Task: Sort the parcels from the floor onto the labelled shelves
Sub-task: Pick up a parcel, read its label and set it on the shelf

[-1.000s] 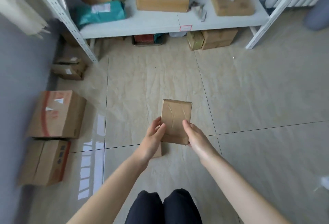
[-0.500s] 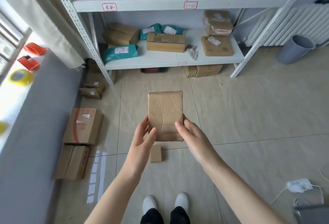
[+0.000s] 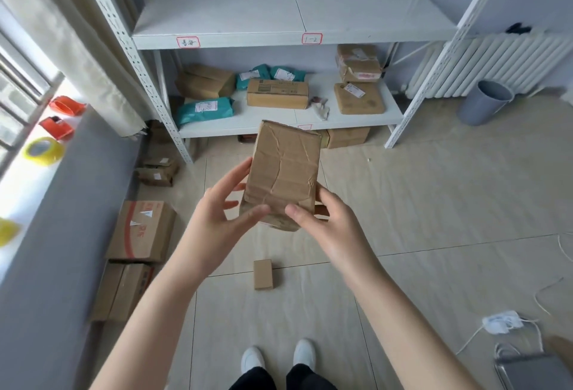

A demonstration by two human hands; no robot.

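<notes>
A flat, creased brown cardboard parcel (image 3: 283,174) is held up in front of me at waist height. My left hand (image 3: 221,214) grips its lower left edge and my right hand (image 3: 325,227) grips its lower right corner. Ahead stands a white metal rack: the upper shelf (image 3: 291,14) is bare and carries two red-bordered labels (image 3: 311,38) on its front edge. The lower shelf (image 3: 310,120) holds brown boxes and teal mailer bags. A small brown box (image 3: 263,274) lies on the tiled floor just in front of my feet.
Two large cartons (image 3: 141,234) sit against the grey wall at left, smaller boxes (image 3: 158,169) by the rack's leg. Tape rolls (image 3: 45,151) rest on the windowsill. A grey bin (image 3: 485,102), radiator, and a power strip with cables (image 3: 502,321) are at right.
I have stood up and the view has lifted from the floor to the rack. The parcel has risen with both hands and now sits in front of the lower shelf.
</notes>
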